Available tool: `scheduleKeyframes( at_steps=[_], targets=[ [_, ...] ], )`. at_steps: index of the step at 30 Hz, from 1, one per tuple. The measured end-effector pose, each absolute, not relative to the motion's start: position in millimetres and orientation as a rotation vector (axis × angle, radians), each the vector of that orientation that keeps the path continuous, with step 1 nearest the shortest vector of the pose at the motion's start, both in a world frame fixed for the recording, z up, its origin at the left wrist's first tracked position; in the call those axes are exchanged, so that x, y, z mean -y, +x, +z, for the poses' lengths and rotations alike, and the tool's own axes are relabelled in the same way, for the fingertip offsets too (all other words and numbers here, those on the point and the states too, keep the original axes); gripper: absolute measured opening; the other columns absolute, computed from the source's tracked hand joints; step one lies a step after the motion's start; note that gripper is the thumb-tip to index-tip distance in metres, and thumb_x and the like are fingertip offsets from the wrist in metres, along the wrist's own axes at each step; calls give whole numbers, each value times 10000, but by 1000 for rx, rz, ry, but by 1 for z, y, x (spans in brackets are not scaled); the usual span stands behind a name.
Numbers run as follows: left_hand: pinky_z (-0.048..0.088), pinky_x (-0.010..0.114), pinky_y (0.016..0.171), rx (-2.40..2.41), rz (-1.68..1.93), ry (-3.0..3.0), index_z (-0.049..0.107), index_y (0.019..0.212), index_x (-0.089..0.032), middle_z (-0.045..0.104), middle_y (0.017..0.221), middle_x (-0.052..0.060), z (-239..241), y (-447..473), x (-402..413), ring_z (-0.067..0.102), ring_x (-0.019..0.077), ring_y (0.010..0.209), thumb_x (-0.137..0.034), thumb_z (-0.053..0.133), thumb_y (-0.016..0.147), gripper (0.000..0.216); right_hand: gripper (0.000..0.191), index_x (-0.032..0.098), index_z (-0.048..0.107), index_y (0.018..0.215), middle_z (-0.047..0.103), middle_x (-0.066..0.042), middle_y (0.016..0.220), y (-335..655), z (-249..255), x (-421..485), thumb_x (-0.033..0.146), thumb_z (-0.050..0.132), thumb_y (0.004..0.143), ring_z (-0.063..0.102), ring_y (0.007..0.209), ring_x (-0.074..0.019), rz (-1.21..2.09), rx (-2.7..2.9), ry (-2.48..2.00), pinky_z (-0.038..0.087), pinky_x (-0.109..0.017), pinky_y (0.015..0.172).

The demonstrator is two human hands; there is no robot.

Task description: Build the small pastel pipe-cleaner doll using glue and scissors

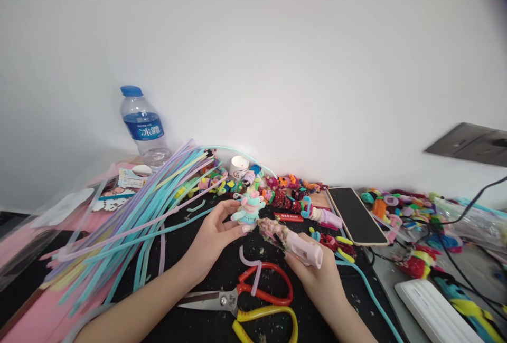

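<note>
My left hand (222, 224) pinches a small fuzzy pipe-cleaner figure (250, 208), mint and pink with round pink ears. In my right hand (317, 269) is a pale pink hot glue gun (301, 248). Its front end is crusted with brownish fuzz and points at the figure, close to its lower side; whether the two touch I cannot tell. Below the hands lie scissors (228, 301) with one red and one yellow handle, blades apart. A bent lilac pipe cleaner (256, 278) rests across the red handle.
A bundle of pastel pipe cleaners (158, 211) spreads over the left. Behind it a water bottle (144, 126) leans near the wall. Several finished figures (285, 200) line the back. To the right are a phone (356, 216), black cables (449, 248) and a white power strip (435, 308).
</note>
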State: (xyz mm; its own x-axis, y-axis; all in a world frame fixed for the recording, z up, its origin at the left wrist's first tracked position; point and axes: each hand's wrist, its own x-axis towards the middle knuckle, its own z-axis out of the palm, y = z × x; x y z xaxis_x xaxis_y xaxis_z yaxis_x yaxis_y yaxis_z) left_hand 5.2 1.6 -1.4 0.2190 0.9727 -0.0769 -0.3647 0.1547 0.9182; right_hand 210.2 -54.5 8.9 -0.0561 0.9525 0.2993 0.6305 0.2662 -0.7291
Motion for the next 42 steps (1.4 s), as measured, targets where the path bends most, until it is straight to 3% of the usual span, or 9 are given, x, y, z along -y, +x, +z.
scheduleKeyframes(
  at_steps=[11, 24, 42],
  targets=[
    [492, 290, 794, -807, 1086, 851, 560, 1048, -211, 601, 1184, 66, 1, 4, -1, 624, 175, 928, -172, 739, 670, 420, 254, 215, 375, 611, 374, 53, 548, 212, 5, 54, 258, 550, 791, 376, 476, -107, 559, 1745, -1447, 318, -218, 442],
    [476, 252, 791, -724, 1063, 776, 578, 1097, -231, 646, 1106, 42, -3, 3, -2, 611, 158, 958, -177, 709, 725, 399, 155, 183, 526, 657, 565, 4, 574, 217, 0, 53, 278, 572, 771, 511, 480, -140, 465, 1753, -1475, 422, -227, 471],
    [476, 244, 797, -626, 1025, 795, 585, 1124, -243, 621, 1185, 46, -5, 0, -4, 584, 153, 985, -169, 656, 782, 357, 137, 143, 621, 785, 666, -45, 693, 220, -1, 54, 264, 558, 791, 626, 605, -191, 430, 1797, -1482, 493, -256, 557]
  ],
)
